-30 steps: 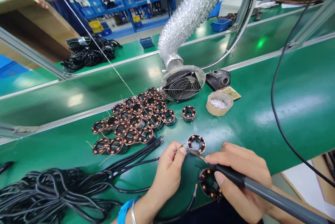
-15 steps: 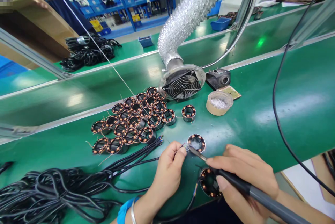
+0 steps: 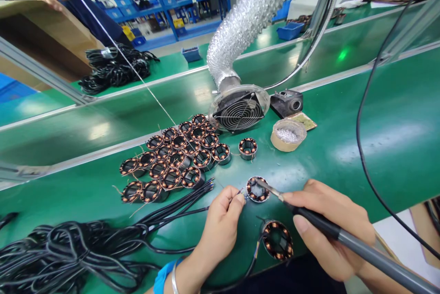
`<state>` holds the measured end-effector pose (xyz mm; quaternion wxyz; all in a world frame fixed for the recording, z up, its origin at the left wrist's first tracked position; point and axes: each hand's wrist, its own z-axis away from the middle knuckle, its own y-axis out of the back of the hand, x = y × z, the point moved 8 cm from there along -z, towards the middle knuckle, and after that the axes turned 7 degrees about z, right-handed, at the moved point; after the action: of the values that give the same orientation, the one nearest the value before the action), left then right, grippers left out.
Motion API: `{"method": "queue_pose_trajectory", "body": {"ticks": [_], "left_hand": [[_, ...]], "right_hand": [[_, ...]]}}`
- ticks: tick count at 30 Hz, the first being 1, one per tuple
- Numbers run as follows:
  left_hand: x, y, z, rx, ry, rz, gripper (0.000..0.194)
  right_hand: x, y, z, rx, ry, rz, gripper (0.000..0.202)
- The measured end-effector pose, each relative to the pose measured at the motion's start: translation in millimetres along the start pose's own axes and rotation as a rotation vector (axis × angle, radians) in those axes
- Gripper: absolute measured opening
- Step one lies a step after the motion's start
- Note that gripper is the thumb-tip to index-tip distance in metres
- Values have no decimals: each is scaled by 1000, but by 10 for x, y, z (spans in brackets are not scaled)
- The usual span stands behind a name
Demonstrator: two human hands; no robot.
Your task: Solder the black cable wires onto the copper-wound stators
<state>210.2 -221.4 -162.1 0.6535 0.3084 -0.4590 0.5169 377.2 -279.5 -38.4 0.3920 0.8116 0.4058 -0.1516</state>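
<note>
My left hand [image 3: 223, 220] pinches thin wire ends of a black cable [image 3: 192, 213] at the left rim of a copper-wound stator ring [image 3: 257, 189]. In my right hand [image 3: 326, 230] is a soldering iron [image 3: 316, 222], its grip wrapped by my fingers. The iron's tip lies over the upper part of that ring, where whitish haze shows inside. Closer to me sits another stator ring [image 3: 277, 240] with a cable attached at its left. Several more stator rings [image 3: 172, 178] stand in a cluster to the left, and a single ring [image 3: 248, 148] is beyond my hands.
A fume-extractor fan [image 3: 240, 113] hangs from a silver duct [image 3: 233, 28] behind the rings. Right of it are a soldering-iron stand [image 3: 287, 102] and a round tub of shiny bits [image 3: 288, 135]. Coiled black cables [image 3: 68, 252] cover the left front. A person handles a cardboard box [image 3: 51, 41] at the back.
My right hand has moved slightly right, and the iron's tip has gone from the ring's left edge by the wires to its upper part. The near ring is now uncovered. My left hand stays put.
</note>
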Motion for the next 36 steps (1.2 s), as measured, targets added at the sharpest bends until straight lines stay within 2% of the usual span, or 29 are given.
{"method": "queue_pose_trajectory", "body": {"ticks": [2,6,9,11,14,18,20,22,27,36], "left_hand": [[-4,-1,-2,-4,-1,4,33],[-7,-14,1,-14,-7,4,32],[-8,-28,6,-26,-12,12,31],[-8,-27,7,-26,-17,10,30],[-6,-18,3,-17,-22,0,31],[5,-11,-4,-10,-27,-14,30],[18,-13,-5,-13,-36,-26,31],[26,-14,-4,-16,-43,-38,31],[39,-11,9,-12,-47,-42,31],[32,-13,-11,-7,-42,-12,33]], "right_hand": [[100,48,1,52,11,64,32],[472,208,90,299,41,372,32],[849,205,145,281,-81,497,30],[914,222,168,268,-116,468,28],[654,275,165,270,-60,309,28],[123,81,106,-3,40,-19,35],[-42,-14,110,-68,67,-93,37],[-88,-71,125,-56,67,-108,36],[-34,-182,178,-51,83,-84,34],[-38,-167,156,-35,97,-82,35]]}}
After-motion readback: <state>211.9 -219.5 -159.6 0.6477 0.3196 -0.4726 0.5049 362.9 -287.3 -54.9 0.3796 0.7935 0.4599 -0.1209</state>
